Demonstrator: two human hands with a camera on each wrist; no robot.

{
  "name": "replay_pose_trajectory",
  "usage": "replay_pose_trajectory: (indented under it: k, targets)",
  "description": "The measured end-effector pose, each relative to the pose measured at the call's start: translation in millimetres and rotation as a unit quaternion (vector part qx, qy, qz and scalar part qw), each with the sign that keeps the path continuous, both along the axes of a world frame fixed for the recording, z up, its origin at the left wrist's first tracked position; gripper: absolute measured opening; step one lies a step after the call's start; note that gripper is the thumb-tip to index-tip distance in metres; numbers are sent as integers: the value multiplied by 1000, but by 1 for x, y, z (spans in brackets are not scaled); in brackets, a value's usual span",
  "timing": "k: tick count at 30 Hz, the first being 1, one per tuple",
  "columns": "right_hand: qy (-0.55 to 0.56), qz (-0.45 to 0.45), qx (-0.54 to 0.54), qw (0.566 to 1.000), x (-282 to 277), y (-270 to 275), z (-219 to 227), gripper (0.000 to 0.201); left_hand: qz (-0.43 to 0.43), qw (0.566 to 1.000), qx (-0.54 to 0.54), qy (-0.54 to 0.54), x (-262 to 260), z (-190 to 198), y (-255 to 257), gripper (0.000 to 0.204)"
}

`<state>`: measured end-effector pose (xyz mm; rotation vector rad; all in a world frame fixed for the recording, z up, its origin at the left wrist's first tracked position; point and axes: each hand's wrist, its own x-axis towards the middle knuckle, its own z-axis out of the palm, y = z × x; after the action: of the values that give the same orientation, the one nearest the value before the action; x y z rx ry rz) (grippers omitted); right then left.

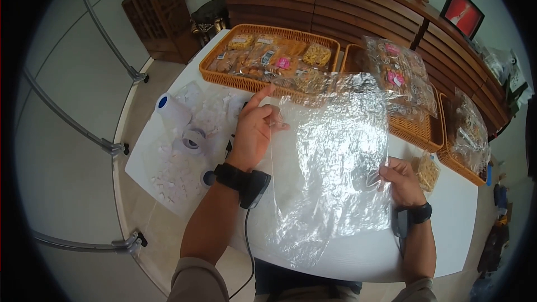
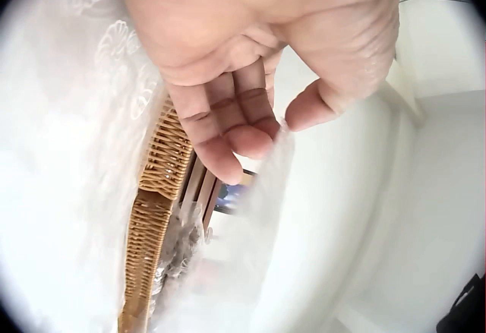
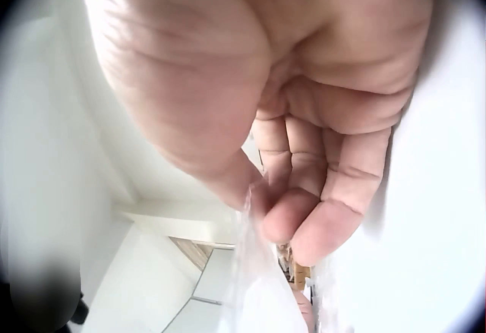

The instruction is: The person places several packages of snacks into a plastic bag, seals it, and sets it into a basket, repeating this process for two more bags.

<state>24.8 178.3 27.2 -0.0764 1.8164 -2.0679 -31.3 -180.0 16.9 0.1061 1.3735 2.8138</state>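
A large clear plastic bag [image 1: 341, 151], crinkled and shiny, is spread between my two hands above the white table. On its left side, my left hand [image 1: 254, 131] pinches the edge, the index finger pointing up and away. The left wrist view shows the thumb tip meeting the thin film [image 2: 269, 219] beside the bent fingers [image 2: 220, 158]. My right hand [image 1: 404, 182] grips the opposite edge lower down, close over the tabletop. In the right wrist view, the film [image 3: 254, 287] comes out between thumb and curled fingers [image 3: 330, 230].
Wicker baskets [image 1: 210, 71] along the far side hold packaged snacks. A snack packet [image 1: 428, 172] lies beyond my right hand. On the left are a white roll with a blue core [image 1: 174, 112], a tape roll [image 1: 194, 140] and white scraps [image 1: 170, 184]. A black cable [image 1: 249, 246] hangs from my left wrist.
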Motion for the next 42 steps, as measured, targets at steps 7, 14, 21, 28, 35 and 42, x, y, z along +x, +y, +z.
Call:
replay_pose_trajectory:
  k: [7,14,21,28,35,42]
  targets:
    - [16,-29,-82,996,-2,7,-14,8,-74,996,-37,32,3,5,5,51]
    - [16,-32,-144,989,2,5,-11,16,-5,998,-50,-37,11,8,6,31]
    - [-40,-27,-146,988,4,17,-8,15,-82,994,-59,-52,21,21,-18,29]
    - [-6,24,-184,983,-1,1,-6,20,-16,985,-155,75,37,62,-26,42]
    - [1,79,-281,956,0,0,1,37,9,938,-279,206,71,112,-28,33]
    - [31,101,-220,970,-2,5,6,49,188,929,-148,283,102,188,-24,40]
